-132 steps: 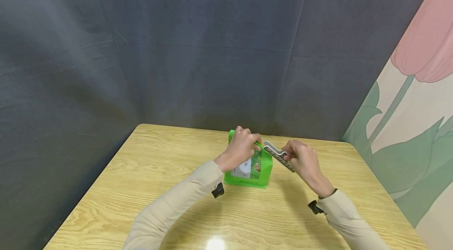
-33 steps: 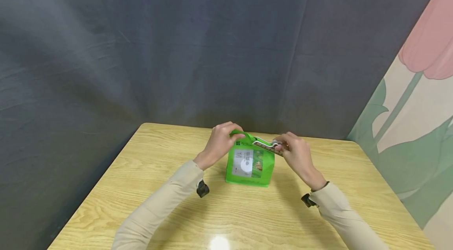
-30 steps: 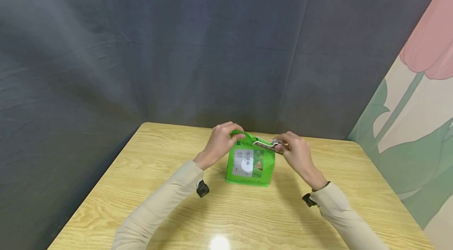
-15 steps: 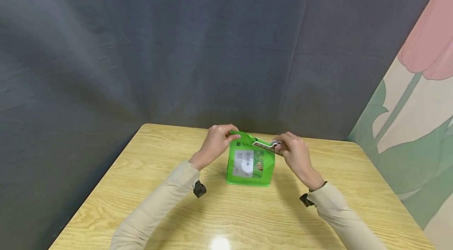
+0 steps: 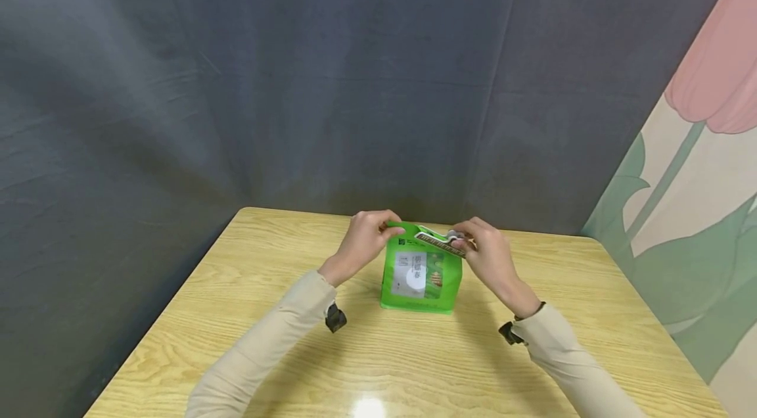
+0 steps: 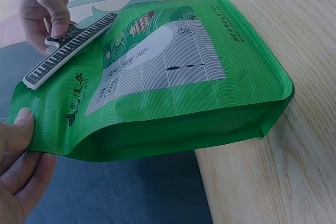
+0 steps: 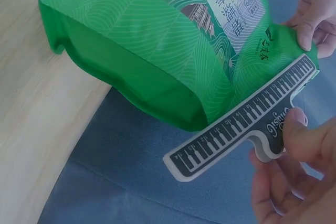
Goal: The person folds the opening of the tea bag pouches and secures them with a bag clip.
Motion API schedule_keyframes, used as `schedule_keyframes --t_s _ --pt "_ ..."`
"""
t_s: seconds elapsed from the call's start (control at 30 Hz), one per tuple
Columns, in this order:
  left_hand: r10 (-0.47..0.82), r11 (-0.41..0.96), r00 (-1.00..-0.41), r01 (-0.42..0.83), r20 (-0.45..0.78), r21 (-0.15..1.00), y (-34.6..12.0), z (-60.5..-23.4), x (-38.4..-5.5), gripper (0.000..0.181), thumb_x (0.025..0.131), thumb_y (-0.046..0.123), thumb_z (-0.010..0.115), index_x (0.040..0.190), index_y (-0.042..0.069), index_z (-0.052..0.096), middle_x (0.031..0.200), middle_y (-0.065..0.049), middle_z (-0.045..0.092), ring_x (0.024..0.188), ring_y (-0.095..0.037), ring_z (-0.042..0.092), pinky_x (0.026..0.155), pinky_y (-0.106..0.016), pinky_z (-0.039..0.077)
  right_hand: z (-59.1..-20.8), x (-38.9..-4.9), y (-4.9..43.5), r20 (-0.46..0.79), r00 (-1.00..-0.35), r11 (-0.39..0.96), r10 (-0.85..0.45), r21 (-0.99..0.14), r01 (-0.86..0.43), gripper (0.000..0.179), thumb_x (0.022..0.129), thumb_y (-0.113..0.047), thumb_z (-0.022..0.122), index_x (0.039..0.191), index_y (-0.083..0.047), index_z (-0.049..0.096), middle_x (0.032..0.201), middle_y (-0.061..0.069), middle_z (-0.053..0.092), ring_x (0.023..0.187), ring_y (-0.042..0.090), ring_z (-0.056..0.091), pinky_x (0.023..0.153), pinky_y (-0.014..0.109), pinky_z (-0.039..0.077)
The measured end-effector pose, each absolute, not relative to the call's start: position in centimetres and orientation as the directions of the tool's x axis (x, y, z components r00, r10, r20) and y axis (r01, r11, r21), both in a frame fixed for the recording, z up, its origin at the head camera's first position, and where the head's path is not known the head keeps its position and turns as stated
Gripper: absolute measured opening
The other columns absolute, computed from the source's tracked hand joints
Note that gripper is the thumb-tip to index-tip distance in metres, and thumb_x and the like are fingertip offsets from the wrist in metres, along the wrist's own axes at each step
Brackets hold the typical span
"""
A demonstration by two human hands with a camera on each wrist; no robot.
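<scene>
A green tea pouch (image 5: 417, 277) with a silver-grey label stands upright on the table. My left hand (image 5: 365, 238) pinches its top left corner between thumb and fingers, also seen in the left wrist view, where the left hand (image 6: 21, 166) shows at the edge. My right hand (image 5: 487, 257) pinches the handle of a long bag clip (image 7: 244, 121) with a piano-key print. The clip lies slantwise across the top of the pouch, its lower right end sticking out past the side. Whether its jaws have the pouch's top fully between them, I cannot tell.
The light wood table (image 5: 284, 339) reaches back to a dark grey curtain (image 5: 355, 89). A wall with a painted tulip (image 5: 710, 76) borders the right side. Small black wrist cameras (image 5: 335, 318) hang under both cuffs.
Over these seconds my left hand has moved from the pouch's top to its left corner. The clip has come from the right onto the pouch's top and lately shifted slightly left.
</scene>
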State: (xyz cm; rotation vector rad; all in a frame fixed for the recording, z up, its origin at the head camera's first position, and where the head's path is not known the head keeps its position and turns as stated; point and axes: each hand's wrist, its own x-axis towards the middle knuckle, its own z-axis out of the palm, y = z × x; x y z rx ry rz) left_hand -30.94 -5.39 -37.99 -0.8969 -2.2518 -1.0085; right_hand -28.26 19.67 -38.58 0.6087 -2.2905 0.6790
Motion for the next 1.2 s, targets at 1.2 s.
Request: schedule_keyframes --t_s 1.2 --pt "0.345 0.491 -0.633 0.751 0.693 0.442 -5.3 -38.4 -31.0 0.009 0.084 0.01 0.077 0.09 0.005 0.074 0.078 -0.003 0.071 0.063 -0.009 0.061 0.059 -0.02 0.049 -37.4 -28.0 17.9 0.746 -0.633 0.74 -0.206 -0.305 -0.599 0.012 0.076 0.003 0.082 0.086 -0.002 0.076 0.073 0.004 0.064 0.057 0.011 0.05 0.053 0.03 0.038"
